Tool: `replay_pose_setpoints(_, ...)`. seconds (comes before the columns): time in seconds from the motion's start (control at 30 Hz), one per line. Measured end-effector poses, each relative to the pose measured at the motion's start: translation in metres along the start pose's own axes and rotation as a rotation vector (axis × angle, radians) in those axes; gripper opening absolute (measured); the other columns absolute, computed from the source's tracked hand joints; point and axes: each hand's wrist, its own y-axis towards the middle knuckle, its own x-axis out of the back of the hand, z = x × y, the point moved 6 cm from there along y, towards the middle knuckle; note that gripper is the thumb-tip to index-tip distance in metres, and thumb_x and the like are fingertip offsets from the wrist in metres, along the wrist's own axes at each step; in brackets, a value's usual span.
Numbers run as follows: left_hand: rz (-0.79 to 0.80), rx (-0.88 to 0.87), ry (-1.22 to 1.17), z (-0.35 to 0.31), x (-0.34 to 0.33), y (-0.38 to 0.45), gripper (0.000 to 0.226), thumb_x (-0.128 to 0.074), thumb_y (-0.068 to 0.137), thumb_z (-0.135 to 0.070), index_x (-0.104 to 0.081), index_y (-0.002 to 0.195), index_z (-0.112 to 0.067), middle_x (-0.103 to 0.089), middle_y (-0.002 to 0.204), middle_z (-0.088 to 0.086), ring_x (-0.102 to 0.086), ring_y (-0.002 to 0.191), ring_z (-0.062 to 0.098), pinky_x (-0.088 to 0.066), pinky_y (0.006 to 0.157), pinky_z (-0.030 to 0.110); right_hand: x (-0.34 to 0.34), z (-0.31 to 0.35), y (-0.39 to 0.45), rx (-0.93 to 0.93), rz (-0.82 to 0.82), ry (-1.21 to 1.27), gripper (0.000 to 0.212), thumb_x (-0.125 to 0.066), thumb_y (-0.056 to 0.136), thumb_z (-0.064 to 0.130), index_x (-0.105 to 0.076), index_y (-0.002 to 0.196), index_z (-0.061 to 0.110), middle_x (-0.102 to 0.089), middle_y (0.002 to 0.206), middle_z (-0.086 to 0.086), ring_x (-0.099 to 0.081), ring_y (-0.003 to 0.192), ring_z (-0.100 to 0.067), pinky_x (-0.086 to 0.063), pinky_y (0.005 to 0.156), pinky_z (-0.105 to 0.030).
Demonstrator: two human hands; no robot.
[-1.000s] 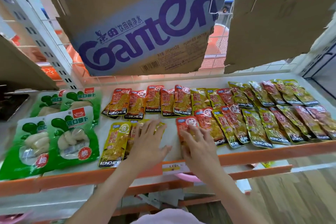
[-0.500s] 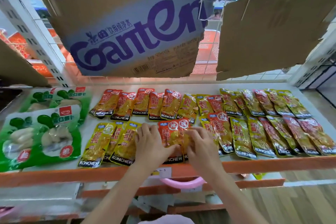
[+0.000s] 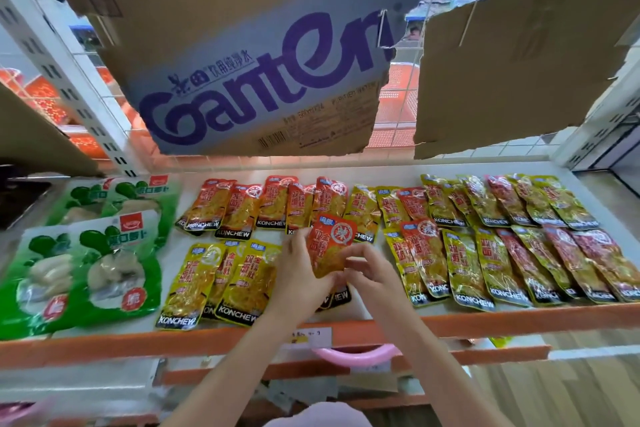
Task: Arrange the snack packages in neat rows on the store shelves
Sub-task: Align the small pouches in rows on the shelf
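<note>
My left hand (image 3: pixel 300 282) and right hand (image 3: pixel 372 272) both grip one red packet (image 3: pixel 329 244). Three yellow packets (image 3: pixel 221 274) lie left of my hands, four green bags (image 3: pixel 93 253) farther left.

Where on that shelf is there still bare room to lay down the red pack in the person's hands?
The clearest bare patch is in the front row, right of the hands and left of the yellow front-row packs. A narrow white strip also runs between the green packs and the KONCHEW packs. The right half and back row are crowded with overlapping packs.
</note>
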Motion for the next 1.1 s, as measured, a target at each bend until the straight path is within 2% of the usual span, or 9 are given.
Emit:
replay_pose_setpoints(0.07, 0.021, 0.011, -0.093, -0.001, 0.006, 0.004, 0.078, -0.081, 0.068, -0.032, -0.035, 0.131, -0.023, -0.034, 0.118, 0.002, -0.039, 0.108, 0.011, -0.034, 0.089, 0.018, 0.0, 0.006, 0.005, 0.016, 0.017, 0.045, 0.032, -0.049, 0.083, -0.015, -0.053, 0.084, 0.017, -0.062, 0.088, 0.002, -0.063, 0.084, -0.007, -0.05, 0.072, -0.021)
replay_pose_setpoints(0.23, -0.013, -0.057, -0.148, -0.01, 0.016, 0.021, 0.068, -0.079, 0.071, -0.025, -0.043, 0.128, -0.031, -0.033, 0.118, 0.005, -0.04, 0.115, 0.017, -0.038, 0.1, 0.026, -0.006, 0.023, 0.015, 0.033, 0.029, 0.196, 0.025, -0.047, 0.081, -0.019, -0.049, 0.088, 0.005, -0.055, 0.083, -0.004, -0.058, 0.073, -0.009, -0.05, 0.066, -0.019)
replay_pose_setpoints(0.43, 0.096, -0.039, -0.238, 0.01, 0.005, 0.015, 0.053, -0.07, 0.076, -0.015, -0.05, 0.11, -0.051, -0.047, 0.12, 0.005, -0.051, 0.113, 0.016, -0.044, 0.101, 0.037, -0.013, 0.0, 0.014, 0.005, -0.109, -0.054, 0.018, -0.064, 0.082, 0.007, -0.057, 0.083, 0.023, -0.06, 0.092, -0.009, -0.057, 0.082, -0.018, -0.049, 0.082, -0.042)
replay_pose_setpoints(0.53, 0.076, 0.048, -0.286, 0.029, 0.004, 0.004, 0.054, -0.071, 0.079, -0.008, -0.049, 0.124, -0.027, -0.043, 0.129, 0.005, -0.048, 0.112, 0.008, -0.043, 0.101, 0.029, -0.01, -0.007, 0.014, -0.067, -0.243, -0.133, 0.024, -0.068, 0.079, 0.008, -0.053, 0.079, 0.027, -0.058, 0.094, -0.004, -0.057, 0.085, -0.02, -0.051, 0.08, -0.043)
replay_pose_setpoints(0.63, 0.012, 0.09, -0.27, 0.033, 0.012, 0.0, 0.063, -0.075, 0.077, -0.022, -0.041, 0.13, -0.016, -0.038, 0.125, 0.002, -0.042, 0.114, 0.012, -0.042, 0.099, 0.031, -0.007, 0.003, 0.014, -0.029, -0.258, -0.037, 0.023, -0.064, 0.081, 0.0, -0.052, 0.085, 0.019, -0.057, 0.096, 0.001, -0.056, 0.086, -0.017, -0.051, 0.074, -0.029)
replay_pose_setpoints(0.77, 0.14, 0.162, -0.524, 0.02, 0.014, 0.01, 0.058, -0.068, 0.083, -0.016, -0.036, 0.131, -0.014, -0.061, 0.103, -0.002, -0.06, 0.093, 0.012, -0.046, 0.072, 0.019, -0.004, 0.025, 0.02, 0.036, -0.186, 0.129, 0.024, -0.062, 0.084, -0.001, -0.047, 0.091, 0.017, -0.058, 0.1, 0.0, -0.059, 0.083, -0.012, -0.048, 0.065, -0.016)
replay_pose_setpoints(0.87, 0.066, 0.095, -0.499, 0.008, 0.026, 0.036, 0.054, -0.063, 0.087, -0.011, -0.035, 0.132, -0.013, -0.06, 0.11, 0.004, -0.059, 0.099, 0.017, -0.045, 0.072, 0.018, 0.01, 0.029, 0.036, 0.069, -0.243, -0.287, 0.014, -0.057, 0.09, 0.014, -0.052, 0.103, 0.017, -0.058, 0.107, 0.0, -0.058, 0.099, -0.017, -0.043, 0.076, -0.018)
replay_pose_setpoints(1.0, 0.025, 0.048, -0.185, 0.0, 0.041, 0.082, 0.048, -0.064, 0.085, -0.016, -0.042, 0.128, -0.009, -0.056, 0.119, 0.008, -0.053, 0.112, 0.025, -0.039, 0.087, 0.028, 0.011, 0.008, 0.047, 0.071, -0.088, -1.147, 0.043, -0.042, 0.096, 0.034, -0.042, 0.135, 0.015, -0.032, 0.148, -0.006, -0.031, 0.134, -0.022, -0.025, 0.106, -0.033)
replay_pose_setpoints(1.1, -0.065, -0.059, 0.13, -0.002, 0.044, 0.081, 0.058, -0.066, 0.083, -0.019, -0.039, 0.132, -0.002, -0.042, 0.129, 0.019, -0.04, 0.122, 0.034, -0.03, 0.101, 0.035, 0.007, 0.001, 0.034, 0.087, -0.007, -1.26, 0.044, -0.038, 0.097, 0.035, -0.039, 0.138, 0.019, -0.026, 0.152, -0.004, -0.027, 0.137, -0.021, -0.019, 0.11, -0.034)
